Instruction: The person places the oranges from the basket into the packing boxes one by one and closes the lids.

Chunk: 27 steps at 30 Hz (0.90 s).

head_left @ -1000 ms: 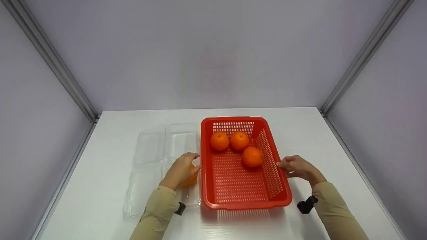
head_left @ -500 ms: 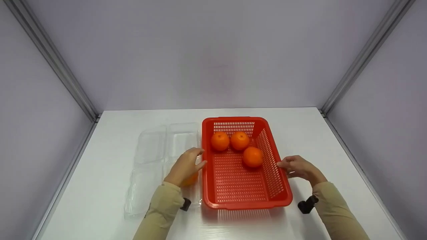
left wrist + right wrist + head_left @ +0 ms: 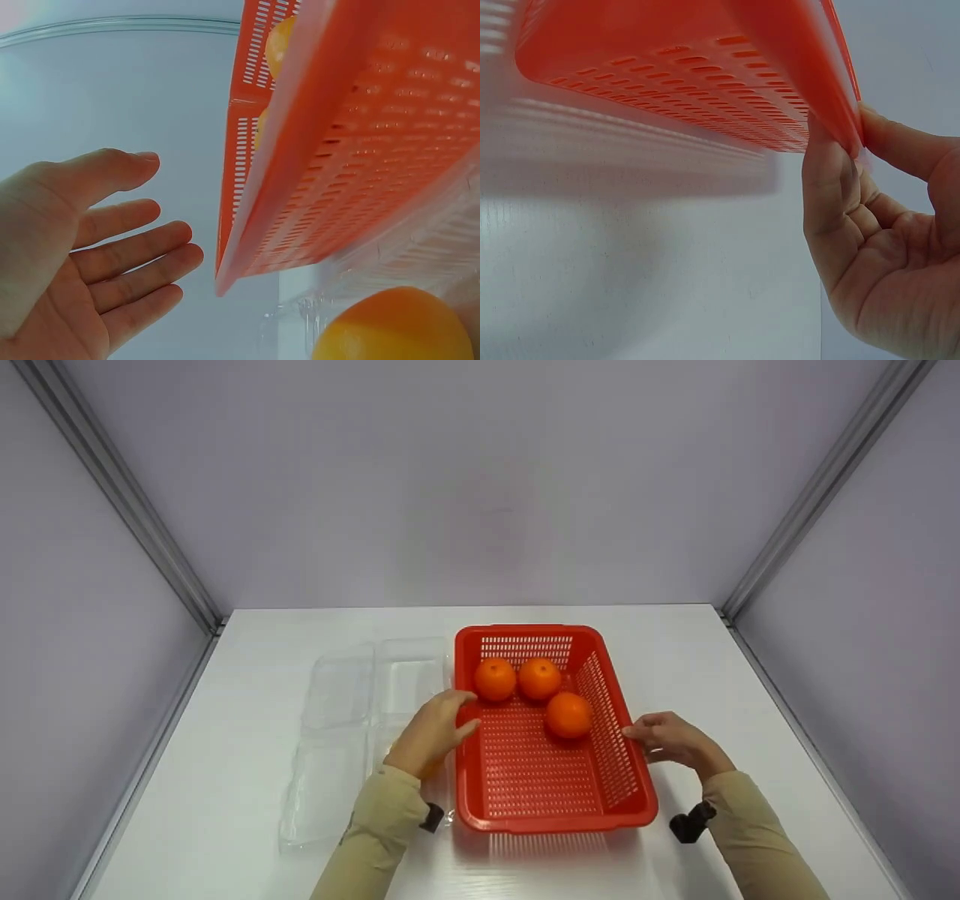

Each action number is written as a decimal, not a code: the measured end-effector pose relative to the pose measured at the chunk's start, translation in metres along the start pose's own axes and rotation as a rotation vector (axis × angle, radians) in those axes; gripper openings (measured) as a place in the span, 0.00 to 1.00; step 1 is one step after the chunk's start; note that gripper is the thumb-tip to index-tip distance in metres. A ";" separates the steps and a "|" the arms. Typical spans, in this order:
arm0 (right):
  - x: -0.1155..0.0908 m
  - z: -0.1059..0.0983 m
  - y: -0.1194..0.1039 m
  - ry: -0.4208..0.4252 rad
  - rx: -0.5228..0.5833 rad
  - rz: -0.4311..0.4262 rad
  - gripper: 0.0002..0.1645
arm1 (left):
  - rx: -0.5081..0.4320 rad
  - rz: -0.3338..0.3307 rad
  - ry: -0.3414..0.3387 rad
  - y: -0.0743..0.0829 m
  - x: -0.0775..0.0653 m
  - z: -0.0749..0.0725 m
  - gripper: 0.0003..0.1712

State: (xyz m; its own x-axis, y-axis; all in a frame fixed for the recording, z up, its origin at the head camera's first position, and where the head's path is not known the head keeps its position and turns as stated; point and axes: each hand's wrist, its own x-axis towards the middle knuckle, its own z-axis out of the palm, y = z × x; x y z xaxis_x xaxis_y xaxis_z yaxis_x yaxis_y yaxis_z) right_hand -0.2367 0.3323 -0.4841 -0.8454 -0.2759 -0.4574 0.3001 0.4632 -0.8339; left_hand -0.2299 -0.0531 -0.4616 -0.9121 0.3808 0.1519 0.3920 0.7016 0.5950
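Observation:
Over the left rim of a red plastic basket [image 3: 555,825] hovers my left hand [image 3: 433,731], its fingers spread and holding nothing. My right hand [image 3: 671,741] pinches the opposite rim, with the thumb [image 3: 904,142] on one side and fingers underneath. Inside the basket lie three oranges: two side by side at the back, the left orange [image 3: 494,680] and its neighbour [image 3: 540,679], and a third orange [image 3: 568,715] nearer the right wall. Another orange [image 3: 394,330] sits in a clear plastic tray [image 3: 337,690], mostly hidden behind my left hand in the head view.
The clear tray has several compartments and stands directly left of the basket. Both rest on a white table [image 3: 225,780]. Grey panels close in the back [image 3: 480,495] and both sides. A small black device [image 3: 691,821] is strapped at the right wrist.
My left hand has moved right and slightly up, away from the orange in the tray, to above the basket's left rim. The right hand stays on the basket rim.

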 end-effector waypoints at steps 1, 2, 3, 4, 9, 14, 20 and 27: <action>0.000 0.000 0.000 0.003 -0.004 0.003 0.10 | -0.006 0.004 0.002 0.001 0.000 0.000 0.23; 0.000 0.000 0.000 0.002 -0.008 0.001 0.11 | 0.000 0.013 0.004 0.002 0.001 0.001 0.23; 0.000 -0.001 0.000 0.003 -0.010 0.001 0.11 | 0.012 0.028 0.009 0.002 0.002 0.001 0.22; 0.000 -0.001 0.001 0.002 -0.009 0.000 0.11 | 0.020 0.037 0.011 0.003 0.002 0.002 0.22; 0.000 -0.001 0.001 -0.002 -0.007 -0.006 0.11 | 0.025 0.037 -0.014 0.007 0.007 0.005 0.22; -0.001 -0.001 0.001 -0.007 -0.006 -0.018 0.12 | 0.012 0.034 -0.041 0.011 0.012 0.008 0.22; -0.001 -0.001 0.001 -0.007 -0.006 -0.017 0.12 | 0.003 0.028 -0.052 0.017 0.017 0.012 0.22; -0.001 -0.001 0.001 -0.006 -0.009 -0.011 0.14 | 0.033 0.103 -0.016 0.025 0.021 0.016 0.20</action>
State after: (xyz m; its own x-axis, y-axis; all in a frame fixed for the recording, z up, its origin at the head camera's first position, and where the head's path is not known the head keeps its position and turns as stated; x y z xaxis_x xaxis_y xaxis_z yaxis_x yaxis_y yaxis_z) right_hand -0.2362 0.3334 -0.4844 -0.8458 -0.2864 -0.4501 0.2866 0.4677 -0.8361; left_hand -0.2375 -0.0181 -0.4563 -0.8649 0.4610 0.1983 0.4874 0.6775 0.5508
